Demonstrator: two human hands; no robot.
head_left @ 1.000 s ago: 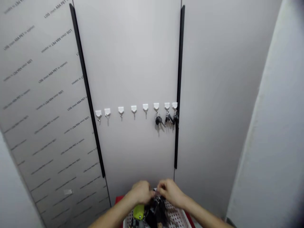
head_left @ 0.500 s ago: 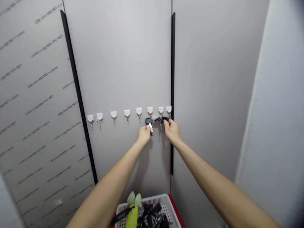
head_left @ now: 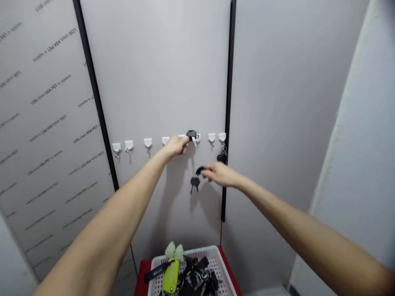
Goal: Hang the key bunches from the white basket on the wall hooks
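My left hand (head_left: 177, 147) is closed on a black-headed key (head_left: 191, 135), held up against one of the white hooks in the row on the panel. A metal ring shows beside that key, by the hook; whether it hangs on the hook I cannot tell. Lower and to the right, my right hand (head_left: 219, 173) pinches a curved black piece (head_left: 200, 169). Another black-headed key (head_left: 195, 181) dangles just below it. From the rightmost hook (head_left: 222, 137) hangs a dark bunch of keys (head_left: 221, 157).
Below stands a white perforated basket (head_left: 222, 271) on a red surface (head_left: 142, 276). It contains several dark keys, a yellow-green tag (head_left: 170, 276) and a black strap (head_left: 157, 271). Black vertical strips (head_left: 230, 82) edge the panel. A light wall (head_left: 354, 135) rises at the right.
My left hand has moved up and left with its key to a hook. My right hand has come away from the right-hand hooks, down and left, with the key dangling below it.
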